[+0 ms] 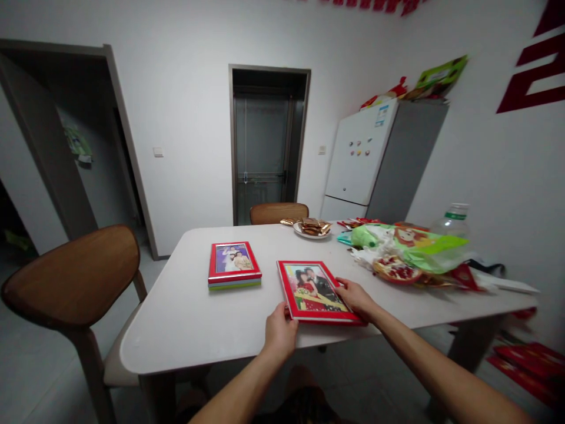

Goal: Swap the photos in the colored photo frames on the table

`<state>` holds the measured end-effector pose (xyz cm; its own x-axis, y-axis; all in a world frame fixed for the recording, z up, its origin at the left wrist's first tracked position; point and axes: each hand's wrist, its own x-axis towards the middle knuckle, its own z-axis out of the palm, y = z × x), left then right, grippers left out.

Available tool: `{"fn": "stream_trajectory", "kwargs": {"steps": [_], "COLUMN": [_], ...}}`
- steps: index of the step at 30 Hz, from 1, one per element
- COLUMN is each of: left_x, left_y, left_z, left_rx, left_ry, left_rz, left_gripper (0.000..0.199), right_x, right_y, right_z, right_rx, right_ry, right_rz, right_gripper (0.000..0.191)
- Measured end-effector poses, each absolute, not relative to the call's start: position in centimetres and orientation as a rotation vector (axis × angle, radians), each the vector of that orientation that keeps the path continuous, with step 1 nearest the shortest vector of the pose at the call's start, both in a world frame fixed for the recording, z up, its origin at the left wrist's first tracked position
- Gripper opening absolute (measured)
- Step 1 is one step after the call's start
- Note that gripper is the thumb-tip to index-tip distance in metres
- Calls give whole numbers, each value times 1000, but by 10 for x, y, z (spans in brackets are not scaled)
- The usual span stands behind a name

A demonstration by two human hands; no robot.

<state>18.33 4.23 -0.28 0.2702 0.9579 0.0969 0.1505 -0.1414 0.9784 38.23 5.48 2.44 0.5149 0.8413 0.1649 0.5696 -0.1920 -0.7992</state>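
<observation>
A red picture frame (324,317) with a photo of a couple lies face up near the table's front edge. I cannot tell whether it rests flat or is slightly raised. My left hand (281,331) is closed on its lower left edge, thumb by the corner. On its right side, my right hand (355,299) grips the edge, with fingers over the rim. To the left sits a stack of frames (235,277). Its top one is red with a wedding photo, above blue and green edges.
The white table (185,335) has rounded corners. At its far side stands a plate (312,235) of wrapped snacks. A cut pomegranate (397,271), a green snack bag (430,250) and a clear plastic bottle (454,221) crowd the right. A wooden chair (75,277) is at the left.
</observation>
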Motion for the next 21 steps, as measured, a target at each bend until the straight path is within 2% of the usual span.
{"fn": "stream_trajectory", "kwargs": {"steps": [9,13,16,19,21], "left_x": [186,170,145,118,102], "left_y": [54,60,71,82,86], "left_z": [1,1,-4,-9,-11], "left_rx": [1705,1639,1517,1347,1225], "left_ry": [1293,1275,1291,1301,1287], "left_rz": [877,897,949,1003,1037], "left_gripper": [26,33,36,28,24], "right_x": [367,348,312,259,225], "right_y": [55,69,88,111,126], "right_z": [27,36,36,33,32], "right_rx": [-2005,-1969,-1881,-1744,-1655], "right_ry": [-1390,-1576,-1763,-1983,-2105], "right_rz": [154,56,25,14,-10], "right_gripper": [26,25,27,30,40]}}
